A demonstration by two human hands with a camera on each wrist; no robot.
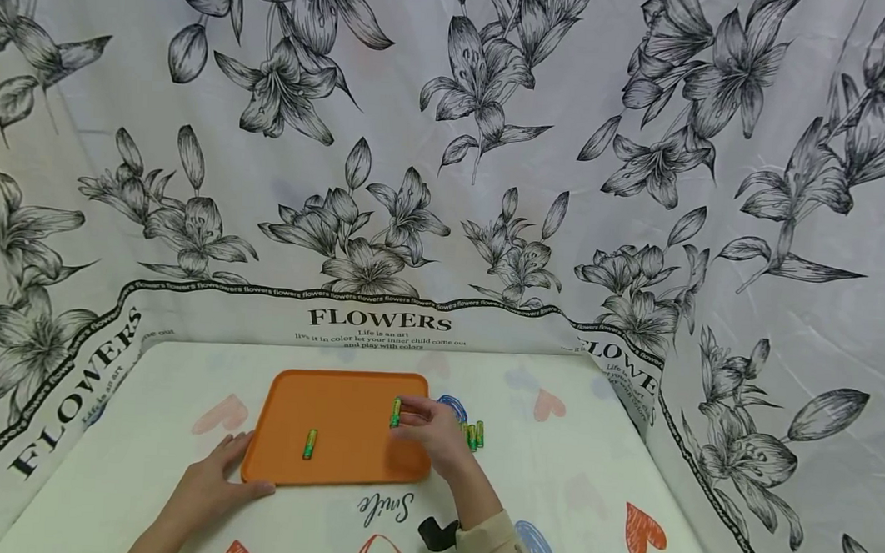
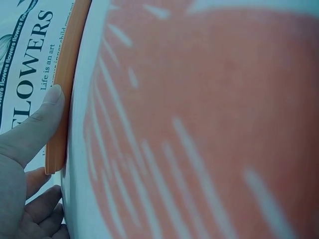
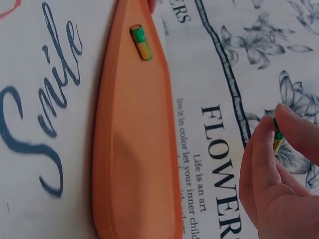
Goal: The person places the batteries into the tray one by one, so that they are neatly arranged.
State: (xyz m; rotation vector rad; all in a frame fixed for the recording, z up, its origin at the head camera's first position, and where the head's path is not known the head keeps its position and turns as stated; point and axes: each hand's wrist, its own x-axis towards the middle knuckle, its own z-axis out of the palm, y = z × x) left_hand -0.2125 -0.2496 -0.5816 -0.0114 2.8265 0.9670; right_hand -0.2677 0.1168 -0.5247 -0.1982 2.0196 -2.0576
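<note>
An orange tray point(image 1: 352, 430) lies on the table, with one green-and-yellow battery point(image 1: 309, 444) resting in its left half. My left hand point(image 1: 210, 475) grips the tray's near left corner. In the left wrist view the thumb point(image 2: 52, 99) presses along the tray's side, and the index finger bends round its end. Over the tray's right side, my right hand point(image 1: 434, 435) pinches another battery point(image 1: 395, 413) between thumb and fingertips, held upright. The right wrist view shows this pinched battery point(image 3: 278, 139) mostly hidden by the fingers.
Several more batteries point(image 1: 472, 436) stand to the right of the tray, partly behind my right hand. A black device point(image 1: 438, 534) is at the right wrist. The pale tablecloth point(image 1: 582, 484) carries printed hearts and lettering; a flower-printed cloth point(image 1: 385, 223) rises behind and at both sides.
</note>
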